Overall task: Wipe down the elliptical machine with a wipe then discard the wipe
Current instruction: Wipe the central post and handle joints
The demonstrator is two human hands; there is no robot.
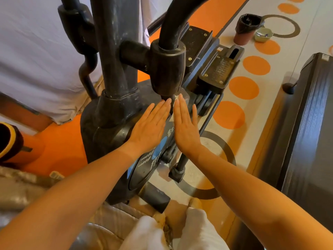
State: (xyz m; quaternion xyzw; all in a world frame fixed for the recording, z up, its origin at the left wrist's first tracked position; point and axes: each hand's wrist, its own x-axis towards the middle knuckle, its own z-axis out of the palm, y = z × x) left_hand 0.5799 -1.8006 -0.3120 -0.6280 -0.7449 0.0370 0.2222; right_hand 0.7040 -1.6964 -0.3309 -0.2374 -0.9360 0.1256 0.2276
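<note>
The left hand (148, 126) lies flat on the dark housing of the elliptical machine (108, 112), fingers straight and holding nothing. Just to its right, the right hand (186, 127) stands on its edge with straight fingers and presses the wipe (177, 98) against the arm post — only a small white corner shows past the fingertips. Nothing pinches the wipe, so I think it may slip and fall. The bin (246, 28) stands well apart, far to the right.

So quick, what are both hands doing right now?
Left hand: open, fingers straight, flat on the elliptical machine.
Right hand: open, fingers straight, pressing the wipe against the machine.
</note>
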